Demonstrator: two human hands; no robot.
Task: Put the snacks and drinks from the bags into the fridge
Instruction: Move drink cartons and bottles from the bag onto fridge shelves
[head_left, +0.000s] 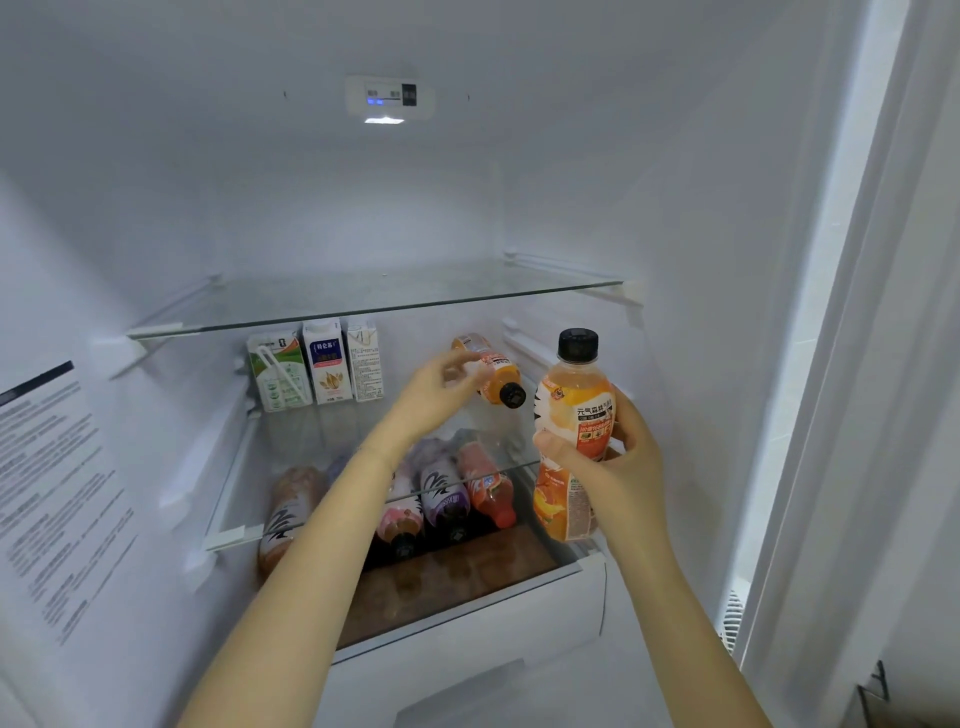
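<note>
Inside the open fridge, the middle shelf (311, 441) is a glass sheet. The left hand (436, 392) reaches in over it, with its fingers (460, 364) curled on a small orange bottle (496, 371). That bottle lies on its side above the right part of the shelf, its black cap pointing out toward the front. I cannot tell whether it touches the glass.

The right hand (621, 467) is at the front right corner of the shelf. Its fingers and thumb are wrapped round a second orange bottle (576, 410), held upright with its black cap on top. Another orange-labelled bottle (566, 504) shows just under that hand; I cannot tell whether the hand holds it too.

Three drink cartons (325, 364) stand side by side at the back left of the shelf. Under the shelf, seen through the glass, several bottles lie on their sides: a brown one (288, 509), a pink one (400, 514), a purple one (441, 493) and a red one (488, 483). Above the shelf is a second glass shelf (363, 312), and higher still a lit control panel (389, 98). To the left of the shelf, a printed sticker (52, 493) is on the wall.
</note>
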